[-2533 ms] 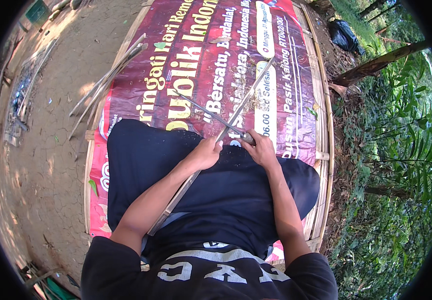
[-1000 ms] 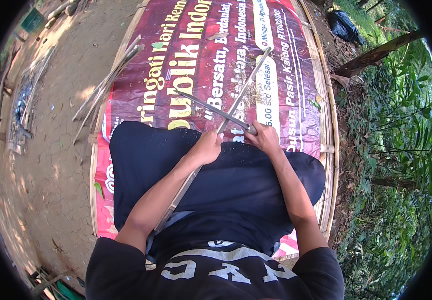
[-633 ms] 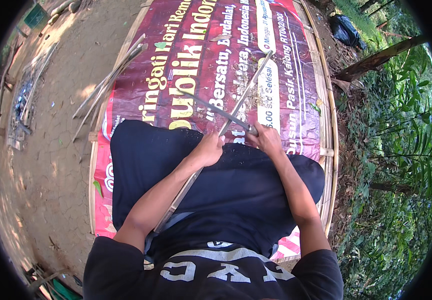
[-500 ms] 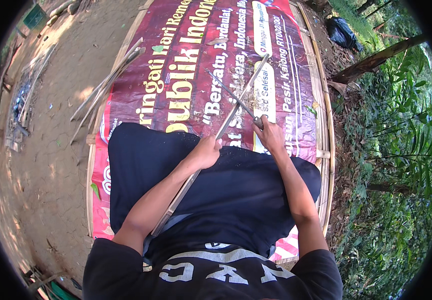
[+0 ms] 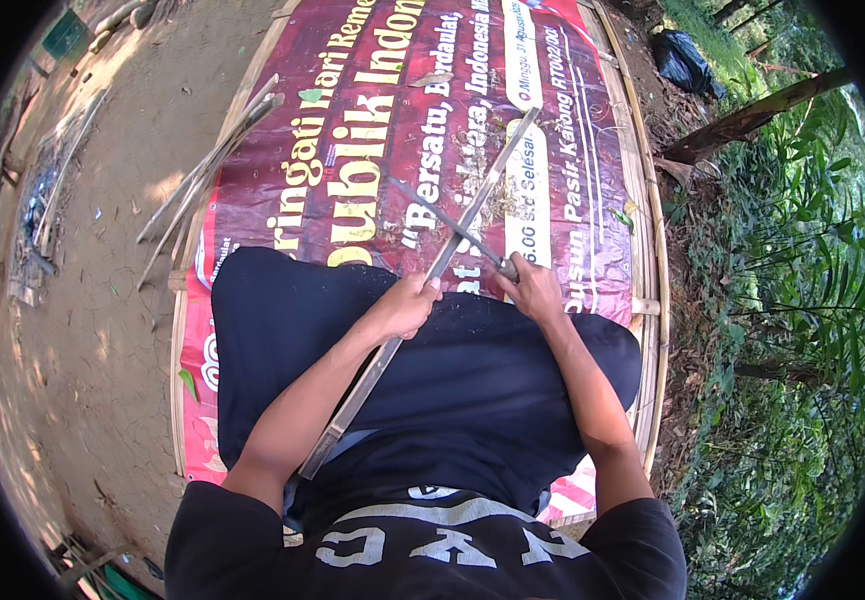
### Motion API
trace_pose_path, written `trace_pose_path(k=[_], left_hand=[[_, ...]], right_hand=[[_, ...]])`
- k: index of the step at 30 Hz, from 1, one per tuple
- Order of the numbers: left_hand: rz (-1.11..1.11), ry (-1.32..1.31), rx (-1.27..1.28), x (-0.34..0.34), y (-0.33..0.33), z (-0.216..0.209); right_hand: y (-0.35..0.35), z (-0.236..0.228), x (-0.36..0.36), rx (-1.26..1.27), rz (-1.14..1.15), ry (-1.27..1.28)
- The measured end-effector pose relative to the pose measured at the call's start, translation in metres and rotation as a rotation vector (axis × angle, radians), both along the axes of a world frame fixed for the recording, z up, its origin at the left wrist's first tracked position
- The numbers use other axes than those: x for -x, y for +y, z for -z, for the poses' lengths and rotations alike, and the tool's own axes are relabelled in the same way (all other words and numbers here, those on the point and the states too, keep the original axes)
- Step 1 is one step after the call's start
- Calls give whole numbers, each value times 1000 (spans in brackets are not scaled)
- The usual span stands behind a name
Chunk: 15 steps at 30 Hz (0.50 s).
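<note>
My left hand [image 5: 406,305] is closed around a long, flat strip of split bamboo [image 5: 501,165]. The strip slants from beside my left forearm up and away to the right. In my right hand [image 5: 533,287] is the handle of a long, narrow-bladed knife [image 5: 430,208]. Its blade crosses the strip at an angle, a little beyond my left hand, and its tip points to the far left. Thin shavings [image 5: 498,205] lie around the far part of the strip. Dark cloth [image 5: 473,360] covers my lap beneath both forearms.
A red printed banner [image 5: 283,215] covers the bamboo platform [image 5: 661,250]. Several thin sticks [image 5: 215,160] lean over its left edge. Bare earth [image 5: 103,330] stretches to the left. On the right are a black plastic bag [image 5: 683,62], a wooden post [image 5: 743,125] and green plants [image 5: 803,330].
My right hand has drawn the knife slightly nearer and to the left, so the blade crosses the strip closer to my left hand. The left hand keeps its hold with little movement.
</note>
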<state>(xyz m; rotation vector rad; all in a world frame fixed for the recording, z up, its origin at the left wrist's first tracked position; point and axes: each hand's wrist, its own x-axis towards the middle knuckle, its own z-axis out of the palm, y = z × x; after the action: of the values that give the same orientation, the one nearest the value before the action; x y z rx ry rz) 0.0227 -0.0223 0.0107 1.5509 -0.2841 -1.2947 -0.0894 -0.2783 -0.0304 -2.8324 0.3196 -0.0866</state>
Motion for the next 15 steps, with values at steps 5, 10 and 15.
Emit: trace_pose_path(k=[5, 10, 15], left_hand=[[-28, 89, 37, 4, 10, -10], [-59, 205, 105, 4, 3, -9], [-149, 524, 264, -5, 5, 1]], right_hand=[[-4, 11, -13, -48, 92, -102], [-44, 10, -12, -128, 278, -108], [6, 4, 3, -9, -79, -177]])
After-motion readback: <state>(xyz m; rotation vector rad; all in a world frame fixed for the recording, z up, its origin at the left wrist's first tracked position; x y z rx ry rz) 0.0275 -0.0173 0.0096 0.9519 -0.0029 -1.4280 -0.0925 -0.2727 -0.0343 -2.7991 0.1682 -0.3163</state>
